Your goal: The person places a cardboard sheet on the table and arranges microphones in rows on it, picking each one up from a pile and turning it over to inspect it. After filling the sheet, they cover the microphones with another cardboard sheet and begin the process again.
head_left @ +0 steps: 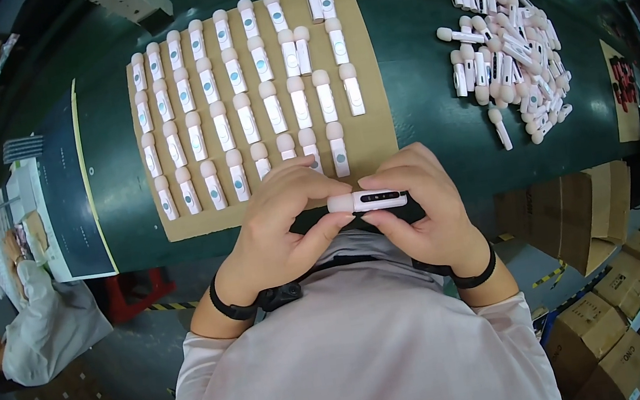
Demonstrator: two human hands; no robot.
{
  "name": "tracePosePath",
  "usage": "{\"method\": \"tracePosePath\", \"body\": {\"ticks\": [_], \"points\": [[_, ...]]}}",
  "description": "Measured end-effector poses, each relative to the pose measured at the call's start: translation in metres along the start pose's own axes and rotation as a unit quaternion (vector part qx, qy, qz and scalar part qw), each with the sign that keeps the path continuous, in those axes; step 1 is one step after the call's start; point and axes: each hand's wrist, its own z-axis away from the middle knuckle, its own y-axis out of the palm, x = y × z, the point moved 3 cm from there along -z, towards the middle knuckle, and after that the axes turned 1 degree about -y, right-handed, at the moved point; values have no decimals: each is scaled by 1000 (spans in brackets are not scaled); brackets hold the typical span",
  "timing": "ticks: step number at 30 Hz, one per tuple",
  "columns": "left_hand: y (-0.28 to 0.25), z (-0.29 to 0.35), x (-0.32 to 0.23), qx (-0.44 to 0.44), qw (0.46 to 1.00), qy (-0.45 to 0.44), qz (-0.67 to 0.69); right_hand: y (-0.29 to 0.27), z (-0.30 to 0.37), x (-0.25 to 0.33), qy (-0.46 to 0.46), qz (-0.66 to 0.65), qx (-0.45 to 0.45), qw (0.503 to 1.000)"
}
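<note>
Between my two hands, just in front of the table's near edge, lies a small pale pink wand-shaped device (369,200) with a rounded head and a dark button strip facing up. The thumb and fingers of my left hand (278,218) pinch its rounded head. My right hand (431,205) grips the other end of the body the same way. Beyond them, a brown cardboard sheet (270,195) carries rows of similar wands (232,69), many with a round teal mark. A few of these stand in pairs, side by side.
A loose heap of the same wands (516,50) covers the right part of the dark green table (421,104). Open cardboard boxes (563,215) stand at the lower right. At the left, a person in a pale top (50,320) works at another table; a red stool (137,295) is nearby.
</note>
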Motion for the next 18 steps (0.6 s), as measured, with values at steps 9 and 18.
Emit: {"method": "tracePosePath", "body": {"ticks": [9,18], "points": [[-2,0,-1,-14,999,7,43,8,-1,-1,-10,-41,-9,999],[-2,-1,-1,-29,999,34,22,8,1,-2,29,-61,-2,998]]}}
